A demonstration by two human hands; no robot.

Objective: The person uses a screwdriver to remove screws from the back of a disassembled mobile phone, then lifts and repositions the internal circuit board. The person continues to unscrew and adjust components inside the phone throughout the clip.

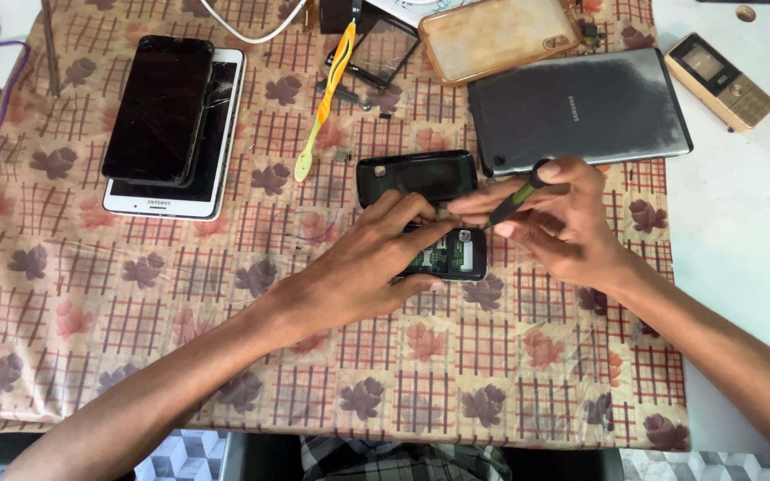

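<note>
Your left hand (363, 258) pins the opened phone (449, 254) flat on the desk (91, 303) to steady it; your right hand (563, 218) pinches the screwdriver (511, 201), tip angled down into it.

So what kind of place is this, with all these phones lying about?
Most likely a small phone repair bench. The right hand works a green-handled screwdriver into an opened phone that the left hand steadies. A grey tablet lies face down nearby, beside two stacked phones with cracked screens.
</note>
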